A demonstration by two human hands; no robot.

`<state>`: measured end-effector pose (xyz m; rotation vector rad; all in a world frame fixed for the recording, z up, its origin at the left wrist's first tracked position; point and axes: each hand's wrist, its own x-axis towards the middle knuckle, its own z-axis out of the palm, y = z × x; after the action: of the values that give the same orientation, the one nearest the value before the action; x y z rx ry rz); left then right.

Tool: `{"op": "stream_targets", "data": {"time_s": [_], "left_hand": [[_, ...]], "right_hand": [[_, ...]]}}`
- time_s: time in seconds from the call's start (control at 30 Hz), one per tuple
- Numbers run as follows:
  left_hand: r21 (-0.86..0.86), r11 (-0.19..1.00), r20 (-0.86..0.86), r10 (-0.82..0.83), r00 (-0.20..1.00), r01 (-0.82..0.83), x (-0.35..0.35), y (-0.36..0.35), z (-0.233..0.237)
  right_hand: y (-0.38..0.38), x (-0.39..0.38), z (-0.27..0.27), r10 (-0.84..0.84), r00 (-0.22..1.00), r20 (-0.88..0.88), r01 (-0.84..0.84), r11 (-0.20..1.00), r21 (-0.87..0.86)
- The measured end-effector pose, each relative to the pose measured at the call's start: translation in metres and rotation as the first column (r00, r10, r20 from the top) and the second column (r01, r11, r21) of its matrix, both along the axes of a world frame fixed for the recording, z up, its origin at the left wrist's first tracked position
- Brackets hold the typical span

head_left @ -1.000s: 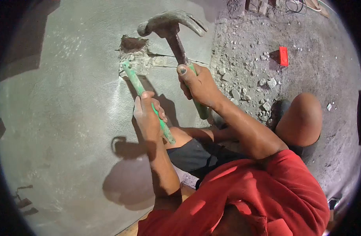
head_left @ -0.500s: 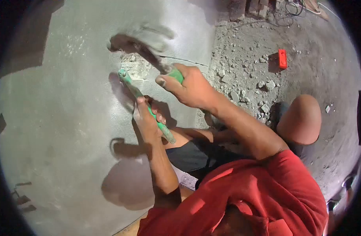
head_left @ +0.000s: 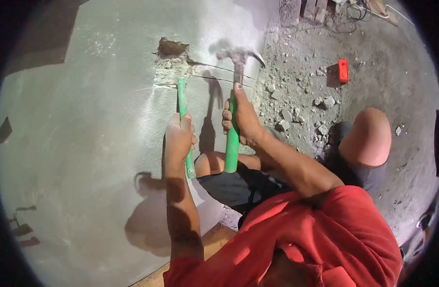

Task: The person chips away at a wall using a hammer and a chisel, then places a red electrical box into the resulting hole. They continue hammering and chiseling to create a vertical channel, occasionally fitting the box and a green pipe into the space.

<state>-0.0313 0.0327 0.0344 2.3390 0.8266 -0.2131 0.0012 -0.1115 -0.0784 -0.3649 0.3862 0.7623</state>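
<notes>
My left hand [head_left: 180, 136] is wrapped round a green bar-like tool [head_left: 182, 98], whose upper end lies at the lower edge of a broken patch [head_left: 169, 74] in the grey wall. Above that patch is a dark hole [head_left: 172, 48]. To the right, my right hand [head_left: 242, 117] grips the green handle of a claw hammer [head_left: 232, 153]. The hammer's head is up, slightly blurred, and apart from the green tool. Two cracks run rightward from the broken patch.
Rubble [head_left: 286, 115] lies along the wall's foot. An orange-red block [head_left: 343, 71] rests on the dusty floor beyond it. A cable [head_left: 360, 12] is at the top right. My bare knee [head_left: 370, 136] is at the right.
The hammer has swung from over the broken patch to the right and now stands more upright. The green tool has turned more upright, its upper end shifting right; the hole is now uncovered.
</notes>
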Motion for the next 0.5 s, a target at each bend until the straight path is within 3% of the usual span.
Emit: {"op": "stream_targets", "data": {"time_s": [0.17,0.5], "left_hand": [[-0.068,0.998,0.035,0.013,0.999,-0.011,0.005,-0.006,0.001],[-0.069,0.997,0.027,0.039,0.999,-0.037,0.019,-0.017,0.01]], "right_hand": [[0.003,-0.022,-0.001,-0.115,0.981,-0.16,0.127,0.99,0.067],[0.0,-0.027,0.002,-0.115,0.984,-0.133,0.128,0.987,0.099]]}}
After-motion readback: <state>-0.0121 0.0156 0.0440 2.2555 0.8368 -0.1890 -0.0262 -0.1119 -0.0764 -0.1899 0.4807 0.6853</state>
